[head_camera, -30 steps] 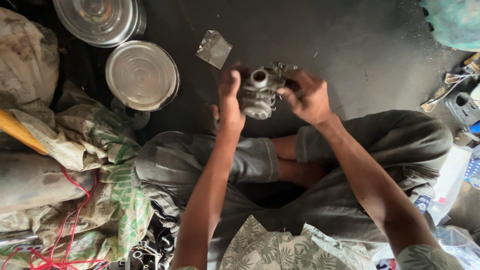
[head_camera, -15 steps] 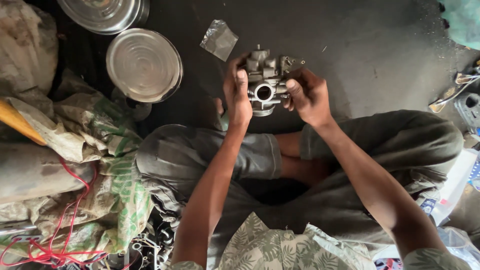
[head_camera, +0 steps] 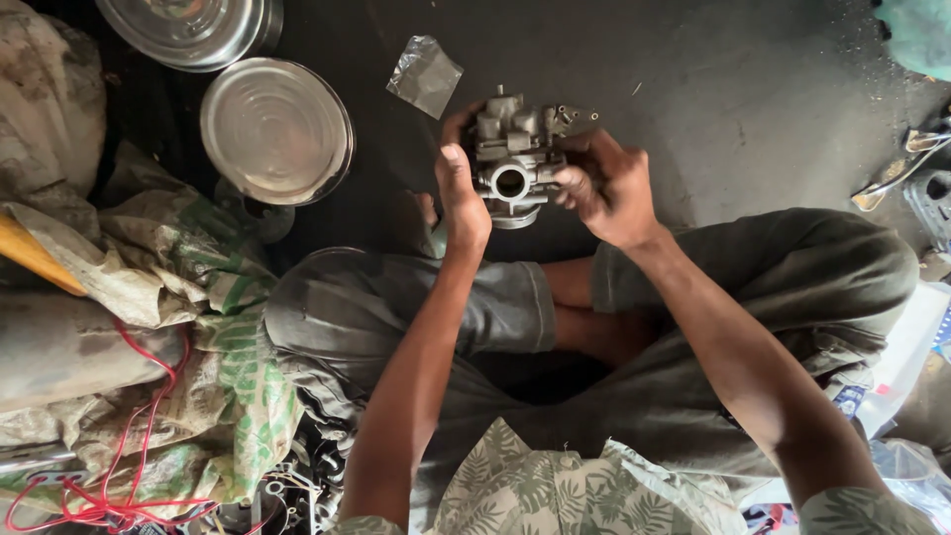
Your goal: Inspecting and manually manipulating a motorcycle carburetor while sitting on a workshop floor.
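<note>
I sit cross-legged on a dark floor and hold a grey metal carburetor point(head_camera: 515, 159) up in front of my knees with both hands. My left hand point(head_camera: 459, 193) grips its left side, thumb up along the body. My right hand point(head_camera: 609, 188) clasps the right side, fingers curled by the round bore that faces me. A small clear plastic bag point(head_camera: 424, 74) lies on the floor just beyond and left of the part.
Two round shiny metal lids point(head_camera: 277, 129) point(head_camera: 188, 30) lie at the upper left. Crumpled printed sacks point(head_camera: 188, 327) and a red wire point(head_camera: 129, 466) pile up at my left. Metal parts point(head_camera: 916, 173) and plastic packaging point(head_camera: 906, 357) lie at the right edge.
The carburetor has been turned in my hands, so its round bore now faces me squarely. Both hands stay on it with slightly shifted fingers.
</note>
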